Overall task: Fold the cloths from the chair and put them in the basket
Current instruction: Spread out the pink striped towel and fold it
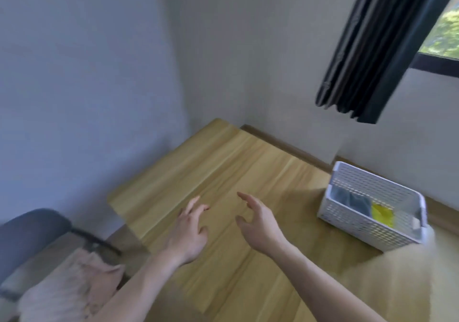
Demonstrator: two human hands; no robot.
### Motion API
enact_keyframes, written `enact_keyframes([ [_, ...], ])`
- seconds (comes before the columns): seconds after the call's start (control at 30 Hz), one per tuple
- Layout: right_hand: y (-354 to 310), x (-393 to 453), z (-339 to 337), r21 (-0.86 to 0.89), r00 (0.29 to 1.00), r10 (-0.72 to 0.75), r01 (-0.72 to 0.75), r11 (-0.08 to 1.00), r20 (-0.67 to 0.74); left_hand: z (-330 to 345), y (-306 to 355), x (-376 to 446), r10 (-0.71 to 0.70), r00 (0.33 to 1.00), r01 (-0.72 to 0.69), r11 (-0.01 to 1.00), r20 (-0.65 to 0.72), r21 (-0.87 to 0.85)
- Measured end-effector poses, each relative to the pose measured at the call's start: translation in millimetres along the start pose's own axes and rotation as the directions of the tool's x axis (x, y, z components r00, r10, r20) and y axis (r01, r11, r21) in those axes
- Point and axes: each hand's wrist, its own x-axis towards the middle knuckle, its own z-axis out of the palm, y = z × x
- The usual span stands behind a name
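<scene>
The white perforated basket (372, 205) is taken as the landmark; it stands on the wooden counter (223, 172) near the wall, its long axis running from the far left corner toward the near right, the open top facing up. Inside it, a grey-blue cloth (350, 201) is seen at the left end and a yellow cloth (381, 213) just right of it — both lie below the rim, and their folds are too blurred to be made out.

To the left of the basket, well apart from it, both hands are held above the bare counter. The left hand (190, 232) is spread, fingers extended and pointing away from the person. The right hand (255, 218), the nearer of the two to the basket, is also held open, fingers loosely parted and thumb out — nothing is gripped by either.

Far to the left of the basket, beyond the counter's edge, a grey chair (27, 234) is seen, and a pale pinkish cloth (74, 282) lies crumpled on its seat. Above the basket a dark curtain (372, 48) hangs beside a window (447, 28).
</scene>
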Motion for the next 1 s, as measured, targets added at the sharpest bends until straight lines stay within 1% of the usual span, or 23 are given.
enact_keyframes([
  [0.13,-66.3,-23.4,89.5,-0.050,0.980,-0.085,0.096,0.994,0.180,-43.3,-95.4,-72.0,-0.108,0.991,0.107,0.994,-0.076,-0.013],
  [0.23,-112.6,-37.5,163.5,-0.084,0.958,-0.116,0.143,0.986,0.264,-66.7,-176.4,-125.4,-0.202,0.975,0.200,0.979,-0.093,-0.024],
  [0.37,-165.2,-62.0,261.0,-0.053,0.934,-0.106,0.131,0.990,0.340,-99.4,-273.2,-185.8,-0.261,0.964,0.260,0.965,-0.046,-0.021],
  [0.43,-190.8,-76.5,311.1,-0.053,0.911,-0.097,0.129,0.990,0.402,-117.7,-322.5,-214.4,-0.303,0.952,0.302,0.953,-0.048,-0.025],
  [0.53,-216.9,-91.0,365.2,-0.076,0.881,-0.086,0.136,0.988,0.465,-140.1,-379.5,-244.5,-0.385,0.921,0.384,0.923,-0.056,-0.030],
  [0.67,-242.9,-84.7,420.7,-0.116,0.840,-0.077,0.164,0.980,0.537,-167.1,-436.5,-262.6,-0.459,0.883,0.452,0.888,-0.095,-0.085],
  [0.8,-266.0,-71.0,464.9,-0.118,0.792,-0.099,0.211,0.970,0.602,-178.4,-473.9,-276.4,-0.535,0.839,0.525,0.843,-0.096,-0.117],
  [0.87,-271.2,-67.1,488.3,-0.139,0.780,-0.089,0.220,0.966,0.619,-184.6,-487.8,-281.5,-0.549,0.830,0.540,0.835,-0.096,-0.108],
  [1.0,-269.2,-65.2,529.9,-0.159,0.773,-0.028,0.166,0.973,0.634,-196.1,-511.4,-283.2,-0.548,0.835,0.543,0.836,-0.051,-0.081],
])
